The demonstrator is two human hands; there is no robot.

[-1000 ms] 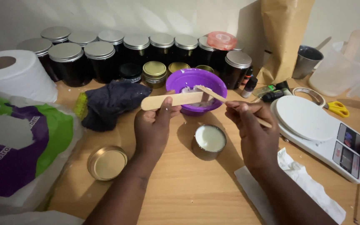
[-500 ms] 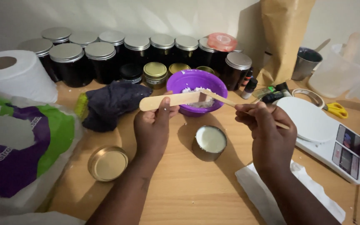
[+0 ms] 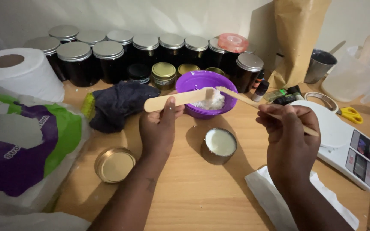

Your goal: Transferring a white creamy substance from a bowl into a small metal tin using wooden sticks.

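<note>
My left hand (image 3: 158, 128) grips a wide flat wooden stick (image 3: 178, 99) whose far end reaches over a purple bowl (image 3: 195, 80) holding white flaky stuff (image 3: 210, 102). My right hand (image 3: 290, 137) holds a thinner wooden stick (image 3: 245, 99) slanting up-left, its tip close to the wide stick's end above the bowl. Below the bowl, between my hands, stands a small round tin (image 3: 219, 145) filled with smooth white wax-like material.
A gold lid (image 3: 114, 164) lies near my left forearm. Several dark jars with silver lids (image 3: 108, 57) line the wall. A dark cloth (image 3: 118, 104), paper roll (image 3: 20, 75), plastic bag (image 3: 22, 145), kitchen scale (image 3: 343, 137), white tissue (image 3: 305, 201), scissors (image 3: 350, 114) and brown paper bag (image 3: 298, 38) surround the workspace.
My right hand has drawn back to the right, sliding the thin stick's tip off along the wide stick's end. The left hand stayed nearly still.
</note>
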